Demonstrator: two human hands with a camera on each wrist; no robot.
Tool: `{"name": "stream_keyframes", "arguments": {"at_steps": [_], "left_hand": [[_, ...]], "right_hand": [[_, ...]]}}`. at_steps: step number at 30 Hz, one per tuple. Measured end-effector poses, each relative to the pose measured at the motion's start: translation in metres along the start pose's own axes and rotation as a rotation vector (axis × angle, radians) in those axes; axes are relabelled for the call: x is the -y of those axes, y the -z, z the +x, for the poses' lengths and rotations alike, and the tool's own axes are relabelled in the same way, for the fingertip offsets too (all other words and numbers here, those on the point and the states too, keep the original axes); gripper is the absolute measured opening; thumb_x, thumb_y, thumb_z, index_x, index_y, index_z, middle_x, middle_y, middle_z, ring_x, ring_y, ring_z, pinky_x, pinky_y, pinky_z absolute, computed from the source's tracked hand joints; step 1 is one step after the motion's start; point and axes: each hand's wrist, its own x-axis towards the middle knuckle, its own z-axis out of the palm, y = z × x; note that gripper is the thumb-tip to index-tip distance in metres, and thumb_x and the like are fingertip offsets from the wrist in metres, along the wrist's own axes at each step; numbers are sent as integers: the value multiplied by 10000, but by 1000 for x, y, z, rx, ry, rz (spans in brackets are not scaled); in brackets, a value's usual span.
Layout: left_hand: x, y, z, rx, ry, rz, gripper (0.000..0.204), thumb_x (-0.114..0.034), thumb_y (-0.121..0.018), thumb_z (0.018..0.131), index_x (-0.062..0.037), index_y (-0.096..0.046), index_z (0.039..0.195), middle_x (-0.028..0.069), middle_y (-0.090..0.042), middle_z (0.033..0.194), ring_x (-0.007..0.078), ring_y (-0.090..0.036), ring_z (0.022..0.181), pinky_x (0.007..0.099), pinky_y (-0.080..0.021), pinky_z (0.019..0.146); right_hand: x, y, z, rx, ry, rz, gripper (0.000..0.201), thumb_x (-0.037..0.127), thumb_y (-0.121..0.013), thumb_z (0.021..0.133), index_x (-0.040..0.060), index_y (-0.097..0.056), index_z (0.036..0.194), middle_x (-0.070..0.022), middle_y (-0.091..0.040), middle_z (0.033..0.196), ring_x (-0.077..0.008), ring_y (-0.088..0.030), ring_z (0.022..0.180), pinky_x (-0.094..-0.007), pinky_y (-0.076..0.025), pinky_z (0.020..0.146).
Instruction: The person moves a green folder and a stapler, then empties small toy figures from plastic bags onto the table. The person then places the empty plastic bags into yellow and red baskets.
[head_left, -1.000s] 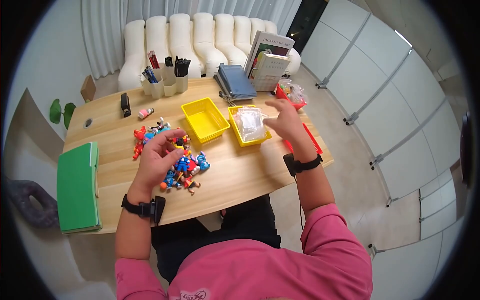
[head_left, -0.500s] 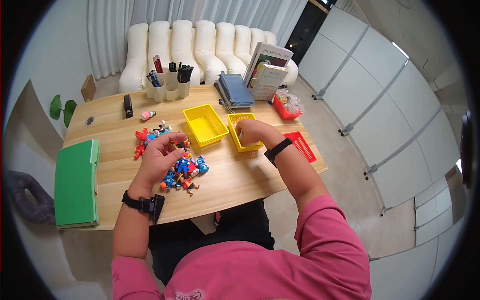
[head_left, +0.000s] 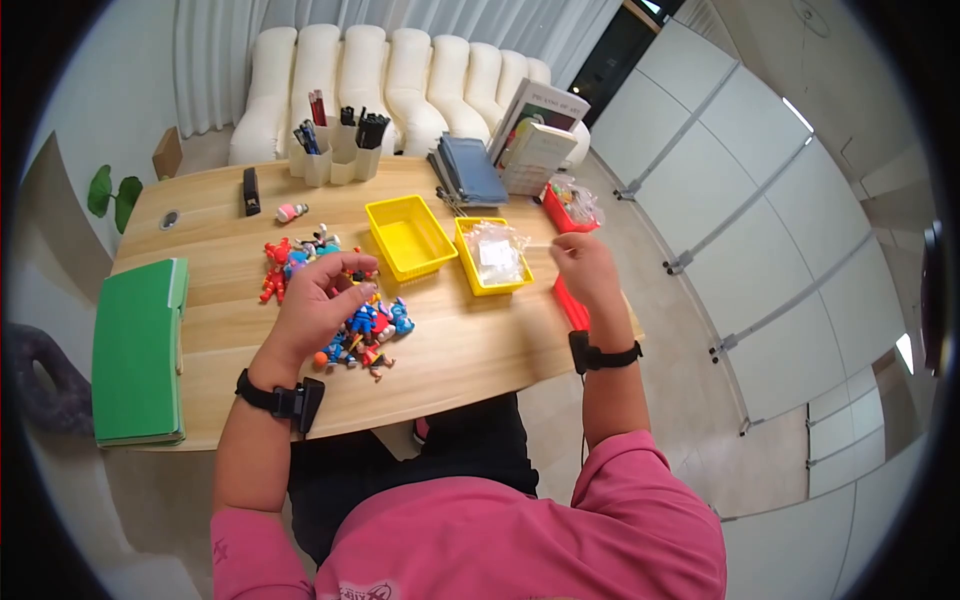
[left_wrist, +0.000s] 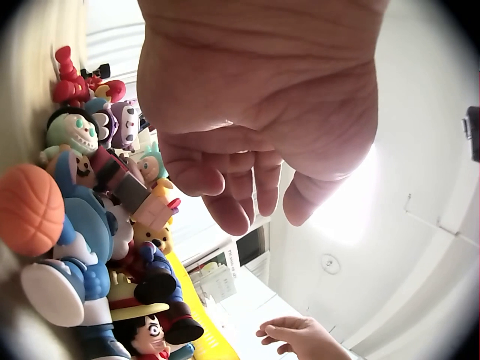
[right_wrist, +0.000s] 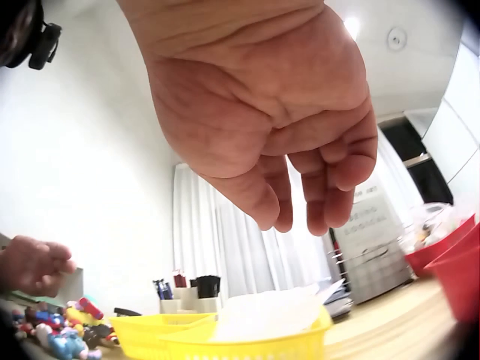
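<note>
My left hand (head_left: 325,300) hovers over a pile of small toy figures (head_left: 365,335), fingers loosely bent and holding nothing. In the left wrist view, the pile includes a blue figure (left_wrist: 86,225) beside an orange toy basketball (left_wrist: 31,208). My right hand (head_left: 588,268) is raised just right of a yellow basket (head_left: 487,288) with clear plastic bags (head_left: 497,252) in it. Its fingers hang loosely curled in the right wrist view, with nothing visible between them. Left of that basket stands a second yellow basket (head_left: 410,235) with nothing in it.
A red basket (head_left: 572,305) lies partly behind my right wrist. Another red basket (head_left: 566,212) holds bagged items. Pen holders (head_left: 340,165), blue folders (head_left: 470,170) and upright books (head_left: 535,150) stand at the back. A green folder (head_left: 140,350) lies left, near a stapler (head_left: 250,190).
My right hand reached down into the yellow basket of bags, then came out and moved right. The left hand stayed over the toys.
</note>
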Motion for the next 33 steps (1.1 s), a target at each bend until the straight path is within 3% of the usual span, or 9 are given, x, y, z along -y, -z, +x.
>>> {"name": "stream_keyframes", "arguments": {"at_steps": [2,6,10,12,14,16,20,24,33], "left_hand": [[2,-1,0,-35,-8,-11,315,-71,-774,923,-32,-725,1232,13,-742,1108,42,-555,784,218,-497,725],[-3,-1,0,-38,37,-12,317,-69,-768,921,-26,-726,1232,30,-747,1119,56,-575,800,232,-514,744],[2,-1,1,-52,-16,-12,295,-63,-763,927,-17,-731,1216,17,-744,1070,45,-573,793,226,-512,734],[9,1,1,-51,-19,19,277,-47,-733,947,-22,-718,1222,5,-736,1051,43,-592,806,221,-515,737],[9,5,2,-52,-23,53,262,-31,-704,966,-26,-704,1228,-8,-728,1032,41,-612,819,215,-518,741],[7,5,2,-45,17,34,243,-46,-715,969,-35,-715,1211,-5,-726,1010,41,-612,817,215,-517,737],[-5,4,-1,-52,70,14,245,-82,-738,972,-36,-718,1212,-12,-716,981,36,-614,809,208,-519,732],[-4,5,0,-64,66,20,245,-84,-737,978,-29,-720,1217,-3,-728,1012,45,-641,847,216,-541,765],[-6,10,1,-81,44,-39,236,-75,-723,987,-14,-720,1216,8,-743,1061,54,-665,913,230,-555,811]], "right_hand": [[-29,17,-9,-152,-27,-172,403,297,-809,870,39,-757,1175,-185,-747,1170,-360,-698,1098,-433,-552,976],[-79,26,-23,22,-230,-275,928,440,-927,679,81,-592,1467,-200,-666,1369,-347,-568,1362,-441,-467,1127],[-115,11,-24,214,-215,-361,1113,470,-960,589,68,-518,1528,-234,-648,1392,-347,-614,1316,-428,-501,1100],[-105,19,-12,181,-412,68,1139,463,-972,557,13,-521,1500,-245,-649,1384,-363,-665,1234,-417,-554,1027],[-63,25,-2,78,-340,98,1067,429,-956,615,-36,-524,1472,-230,-681,1328,-365,-699,1169,-409,-584,969],[0,22,3,-217,28,323,969,400,-921,694,-41,-531,1465,-214,-693,1306,-358,-692,1185,-407,-571,992],[116,-3,22,-58,316,140,1009,513,-869,772,-31,-469,1521,-275,-610,1394,-374,-631,1272,-458,-526,1055],[191,-59,42,193,209,-161,1082,722,-786,742,7,-484,1496,-289,-622,1317,-417,-614,1254,-459,-526,1038],[202,-161,61,421,23,-471,1130,752,-798,704,34,-477,1515,-203,-657,1359,-350,-639,1293,-490,-552,993]]}}
